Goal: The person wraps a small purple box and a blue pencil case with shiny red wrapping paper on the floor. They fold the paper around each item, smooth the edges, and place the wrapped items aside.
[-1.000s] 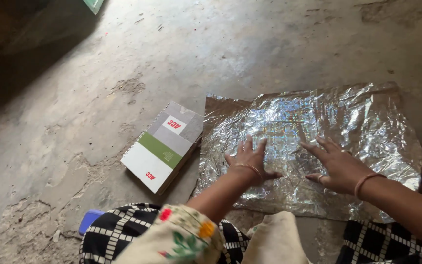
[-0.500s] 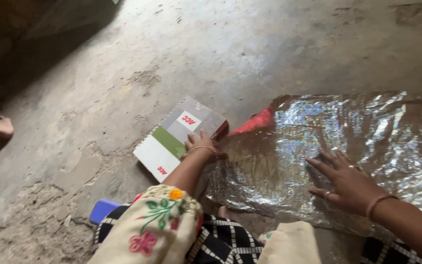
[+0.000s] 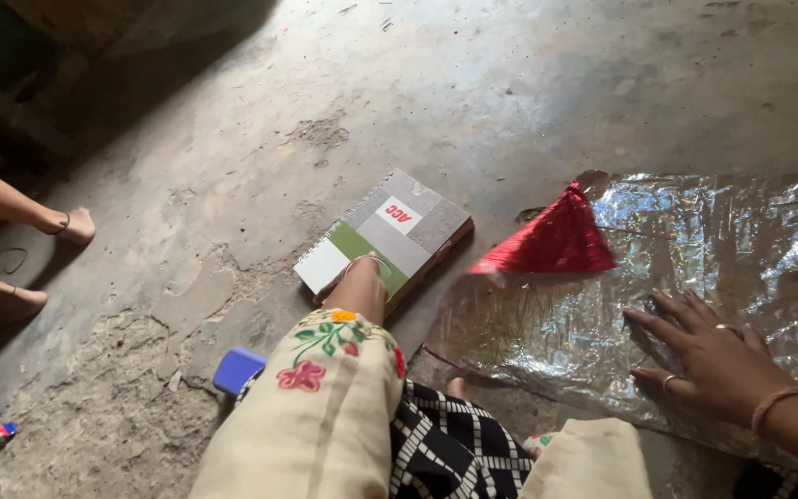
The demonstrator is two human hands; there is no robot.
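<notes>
Bare floor (image 3: 547, 83) beyond notebook (image 3: 390, 236) and foil sheet (image 3: 695, 240)

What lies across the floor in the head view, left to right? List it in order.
Another person's bare feet → small blue block → spiral-bound notebook, which the left hand reaches → folded-up red corner of the silver foil sheet → right hand pressed flat on the foil.

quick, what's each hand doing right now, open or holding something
Left hand: on the spiral notebook; forearm hides the fingers, so grip cannot be told.
Right hand: open, fingers spread flat on the silver foil sheet.
</notes>
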